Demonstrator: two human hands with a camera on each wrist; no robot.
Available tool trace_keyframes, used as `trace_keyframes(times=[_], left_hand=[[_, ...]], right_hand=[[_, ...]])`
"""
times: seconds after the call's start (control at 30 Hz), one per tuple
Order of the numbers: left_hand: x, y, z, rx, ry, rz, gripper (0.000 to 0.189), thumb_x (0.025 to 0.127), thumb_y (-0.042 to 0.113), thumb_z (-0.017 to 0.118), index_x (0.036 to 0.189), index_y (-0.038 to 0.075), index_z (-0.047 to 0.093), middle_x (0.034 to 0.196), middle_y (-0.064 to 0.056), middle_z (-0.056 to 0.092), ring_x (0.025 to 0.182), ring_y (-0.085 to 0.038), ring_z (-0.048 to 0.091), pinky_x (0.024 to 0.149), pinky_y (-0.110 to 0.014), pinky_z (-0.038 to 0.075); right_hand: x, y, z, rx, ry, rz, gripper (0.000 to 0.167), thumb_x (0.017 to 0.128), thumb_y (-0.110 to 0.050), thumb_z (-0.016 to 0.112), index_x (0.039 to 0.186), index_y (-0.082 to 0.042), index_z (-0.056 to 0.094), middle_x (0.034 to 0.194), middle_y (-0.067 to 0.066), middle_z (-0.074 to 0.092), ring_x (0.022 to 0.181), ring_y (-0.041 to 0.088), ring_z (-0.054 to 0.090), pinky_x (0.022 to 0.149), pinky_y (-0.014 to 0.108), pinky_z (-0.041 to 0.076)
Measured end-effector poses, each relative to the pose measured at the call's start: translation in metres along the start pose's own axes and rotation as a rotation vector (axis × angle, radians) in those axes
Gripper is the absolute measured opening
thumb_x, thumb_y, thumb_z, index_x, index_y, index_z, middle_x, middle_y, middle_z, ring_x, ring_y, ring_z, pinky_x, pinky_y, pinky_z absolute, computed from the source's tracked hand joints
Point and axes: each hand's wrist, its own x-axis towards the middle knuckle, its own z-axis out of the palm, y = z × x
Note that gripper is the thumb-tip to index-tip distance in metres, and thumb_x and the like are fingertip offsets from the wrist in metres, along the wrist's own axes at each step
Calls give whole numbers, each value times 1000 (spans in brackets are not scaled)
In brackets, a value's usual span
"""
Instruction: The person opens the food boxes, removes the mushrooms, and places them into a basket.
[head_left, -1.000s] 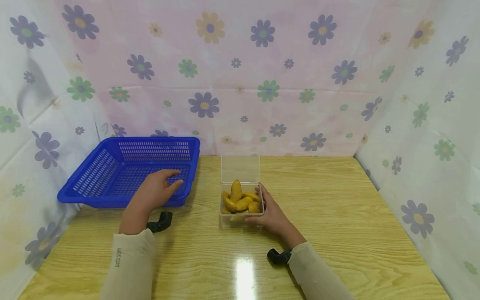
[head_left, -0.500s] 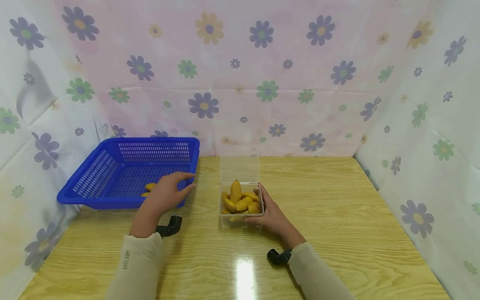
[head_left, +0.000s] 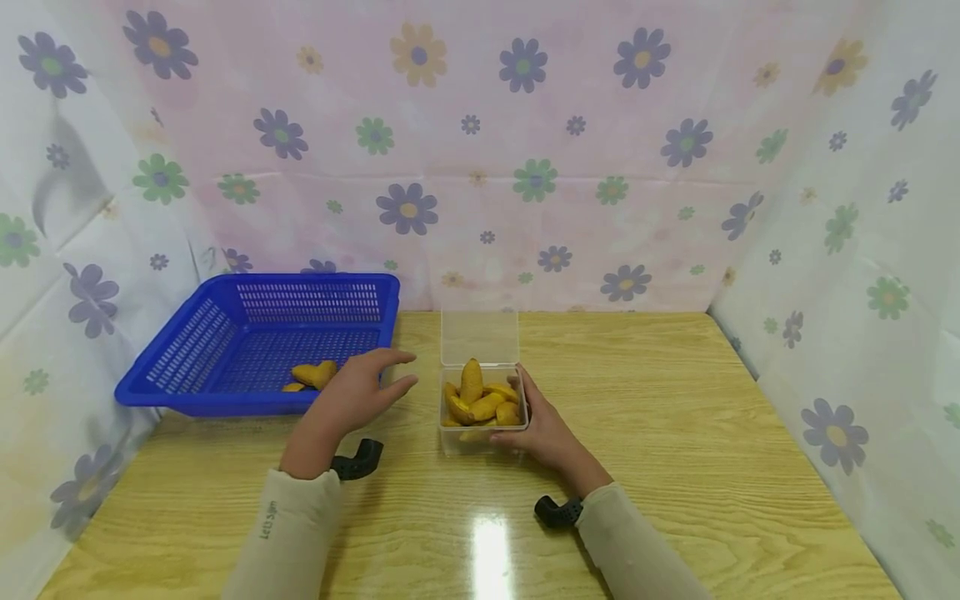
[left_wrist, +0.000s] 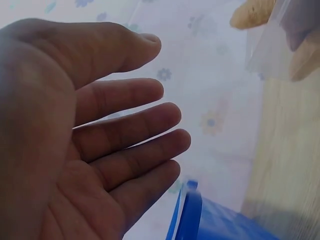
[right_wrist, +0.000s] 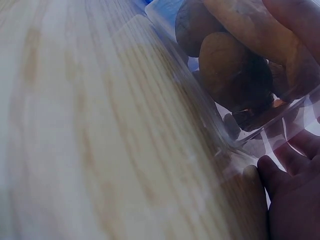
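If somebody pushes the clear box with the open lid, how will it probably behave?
The clear box would probably slide rather than tip, being low on a glossy table. Its open lid, thin and see-through, may wobble. The loosely heaped bananas could shift.

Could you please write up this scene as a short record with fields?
Surface: wood-grain table
Backdrop: flowered cloth
Left side: blue basket, holding a few yellow banana-shaped pieces near its front right corner
Centre: clear box, on the table, with more yellow pieces inside
Lid: open, standing up at the box's far edge
Left hand: holds nothing, fingers spread, between basket and box
Right hand: grips the box's right side
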Motion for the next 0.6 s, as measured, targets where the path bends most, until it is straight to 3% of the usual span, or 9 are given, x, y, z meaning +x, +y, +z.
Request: trace_keyframes(times=[0.2, 0.4, 0.6], left_hand=[[3, 8, 8, 11, -7, 40, 43, 97, 29, 59, 134, 7, 57, 137, -15, 57, 129, -37, 50, 102, -55, 45], [6, 17, 14, 33, -27, 87, 43, 96, 29, 61, 132, 7, 59, 134, -14, 59, 125, -35, 54, 101, -54, 46], [11, 24, 23, 65, -59, 141, 43, 95, 28, 62, 131, 5, 60, 131, -13, 61, 123, -33, 57, 102, -52, 47]], right_hand=[[3, 6, 0, -2, -7, 7, 117, 78, -28, 82, 157, -20, -4, 161, 9, 23, 147, 30, 25, 118, 53, 26], [15, 36, 7, 13, 19, 4, 120, 76, -31, 84, 155, -36, -6, 161, -2, 23, 148, 25, 25, 119, 52, 24], [16, 42, 8, 34, 44, -16, 119, 72, -40, 85, 153, -44, -3, 159, -6, 26, 146, 24, 28, 117, 54, 27]])
